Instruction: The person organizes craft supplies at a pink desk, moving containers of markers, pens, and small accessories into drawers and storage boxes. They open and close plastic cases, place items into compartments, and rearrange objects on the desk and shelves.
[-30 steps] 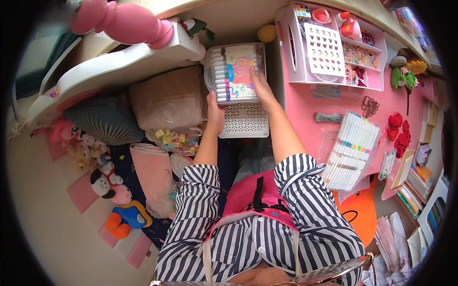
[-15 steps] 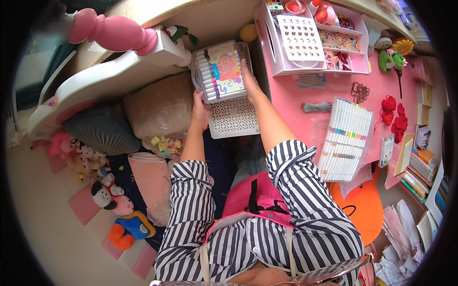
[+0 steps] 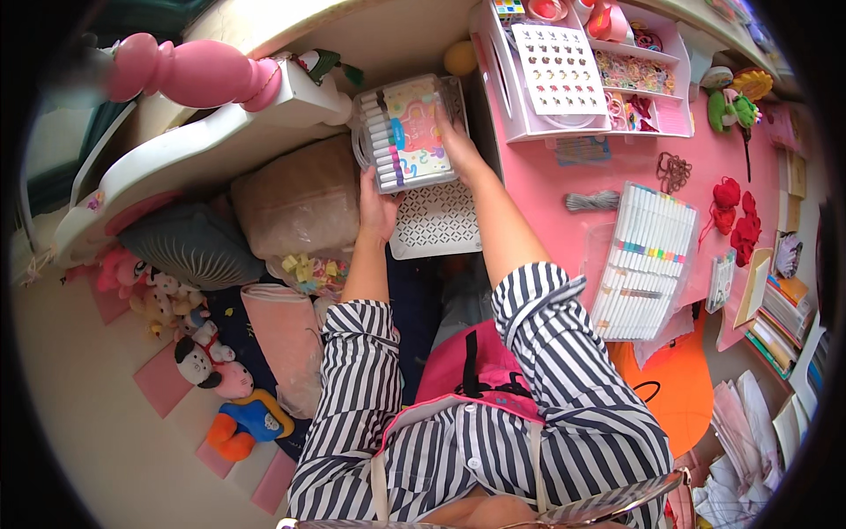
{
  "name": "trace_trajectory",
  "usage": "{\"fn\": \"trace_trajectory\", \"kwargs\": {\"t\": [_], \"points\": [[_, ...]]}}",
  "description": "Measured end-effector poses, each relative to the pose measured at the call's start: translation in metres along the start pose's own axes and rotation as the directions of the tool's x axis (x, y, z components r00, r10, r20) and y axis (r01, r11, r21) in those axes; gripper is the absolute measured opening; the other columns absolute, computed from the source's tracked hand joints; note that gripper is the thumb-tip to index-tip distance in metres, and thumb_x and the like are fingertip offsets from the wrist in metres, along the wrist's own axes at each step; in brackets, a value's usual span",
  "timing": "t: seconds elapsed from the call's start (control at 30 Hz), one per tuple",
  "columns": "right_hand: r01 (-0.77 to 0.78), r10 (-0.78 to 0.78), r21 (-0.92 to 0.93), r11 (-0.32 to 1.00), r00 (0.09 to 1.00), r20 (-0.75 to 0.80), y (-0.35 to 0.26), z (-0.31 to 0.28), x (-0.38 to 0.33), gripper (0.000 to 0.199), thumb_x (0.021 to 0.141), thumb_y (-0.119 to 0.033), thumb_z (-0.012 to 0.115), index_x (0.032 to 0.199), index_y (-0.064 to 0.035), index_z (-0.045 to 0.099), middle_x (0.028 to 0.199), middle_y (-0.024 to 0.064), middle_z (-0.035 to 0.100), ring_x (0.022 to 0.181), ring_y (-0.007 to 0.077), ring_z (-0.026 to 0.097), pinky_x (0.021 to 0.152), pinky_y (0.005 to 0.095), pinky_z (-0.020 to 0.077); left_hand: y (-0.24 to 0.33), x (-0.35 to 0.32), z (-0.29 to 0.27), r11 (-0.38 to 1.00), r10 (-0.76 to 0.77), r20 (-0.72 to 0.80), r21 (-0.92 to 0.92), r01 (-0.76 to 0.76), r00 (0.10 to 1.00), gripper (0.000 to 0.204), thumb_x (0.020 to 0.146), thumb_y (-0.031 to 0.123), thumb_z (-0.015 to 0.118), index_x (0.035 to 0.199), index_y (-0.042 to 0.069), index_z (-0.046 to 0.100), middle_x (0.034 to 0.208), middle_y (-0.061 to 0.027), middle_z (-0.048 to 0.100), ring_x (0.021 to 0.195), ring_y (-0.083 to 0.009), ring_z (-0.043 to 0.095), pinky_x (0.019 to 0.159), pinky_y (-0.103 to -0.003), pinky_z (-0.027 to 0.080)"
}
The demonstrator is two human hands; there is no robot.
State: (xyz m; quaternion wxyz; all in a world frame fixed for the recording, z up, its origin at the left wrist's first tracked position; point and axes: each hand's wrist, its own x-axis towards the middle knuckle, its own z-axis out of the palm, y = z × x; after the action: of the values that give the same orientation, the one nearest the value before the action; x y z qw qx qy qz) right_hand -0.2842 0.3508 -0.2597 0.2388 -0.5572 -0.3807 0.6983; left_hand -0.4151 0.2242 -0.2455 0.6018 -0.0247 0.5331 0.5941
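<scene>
Between my two hands is a clear plastic marker case (image 3: pixel 410 137), with a row of white pens on its left and a colourful printed card on its front. My left hand (image 3: pixel 380 204) grips its lower left corner, while my right hand (image 3: pixel 457 145) is pressed along its right side. Below and behind the case is a white basket (image 3: pixel 436 242) with a cut-out pattern; the case hides its far part. I cannot tell whether the case touches the basket.
To the right, a pink desk (image 3: pixel 551 176) carries a white organizer box (image 3: pixel 648 132), a wide marker set (image 3: pixel 643 264), grey cord (image 3: pixel 590 202) and red yarn (image 3: pixel 746 231). On the left are a wrapped brown bundle (image 3: pixel 295 203), a dark cushion (image 3: pixel 189 247), plush toys (image 3: pixel 231 377) and a white headboard (image 3: pixel 176 150).
My hands keep hold of the marker case, which stays nearly in place. The whole view has shifted slightly.
</scene>
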Motion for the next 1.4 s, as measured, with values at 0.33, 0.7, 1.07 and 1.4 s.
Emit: {"fn": "trace_trajectory", "kwargs": {"t": [0.33, 0.7, 1.07, 1.4], "points": [[0.316, -0.385, -0.269, 0.91, 0.884, -0.265, 0.022, 0.006, -0.071, 0.051, 0.094, -0.039, 0.051, 0.124, 0.0024, 0.05, 0.115, 0.0171, 0.06, 0.106, 0.0263, 0.057, 0.093, 0.0358, 0.042, -0.006, 0.013, -0.005, 0.998, 0.026, 0.086, -0.058, -0.021, 0.996, 0.038, 0.094, 0.038, 0.044, 0.123, 0.014, 0.052, 0.118, -0.0018, 0.06, 0.108, -0.0182, 0.054, 0.089, -0.036, 0.042], [-0.19, -0.185, -0.236, 0.953, 0.253, -0.95, 0.048, -0.323, -0.378, 0.055, 0.089, -0.026, 0.064, 0.129, 0.0014, 0.04, 0.12, 0.0133, 0.05, 0.114, 0.024, 0.048, 0.093, 0.0362, 0.0394, 0.001, -0.063, -0.032, 0.992, 0.014, 0.023, 0.124, -0.017, 1.0, 0.068, 0.093, 0.048, 0.045, 0.148, 0.018, 0.021, 0.154, -0.0088, 0.019, 0.14, -0.0261, 0.024, 0.108, -0.043, 0.027], [0.027, -0.017, 0.002, 1.0, 0.701, -0.713, 0.029, -0.337, -0.365, 0.072, 0.079, -0.032, 0.076, 0.132, 0.0021, 0.041, 0.119, 0.0107, 0.058, 0.107, 0.0185, 0.056, 0.091, 0.0339, 0.0437, -0.078, -0.078, -0.002, 0.039, 0.035, 0.553, 0.831, -0.554, 0.832, 0.043, 0.084, 0.019, 0.057, 0.124, 0.002, 0.053, 0.133, -0.0142, 0.048, 0.115, -0.0305, 0.053, 0.094, -0.036, 0.044], [0.273, -0.316, -0.164, 0.948, 0.744, -0.589, -0.063, -0.222, -0.423, 0.031, 0.091, -0.012, 0.06, 0.114, -0.002, 0.042, 0.11, 0.0082, 0.056, 0.099, 0.0148, 0.055, 0.086, 0.0291, 0.0436, -0.098, 0.019, 0.065, -0.85, -0.036, 0.603, 0.401, -0.342, 0.797, 0.053, 0.087, 0.022, 0.052, 0.137, 0.005, 0.044, 0.15, -0.0092, 0.027, 0.126, -0.0274, 0.042, 0.098, -0.044, 0.041]]}}
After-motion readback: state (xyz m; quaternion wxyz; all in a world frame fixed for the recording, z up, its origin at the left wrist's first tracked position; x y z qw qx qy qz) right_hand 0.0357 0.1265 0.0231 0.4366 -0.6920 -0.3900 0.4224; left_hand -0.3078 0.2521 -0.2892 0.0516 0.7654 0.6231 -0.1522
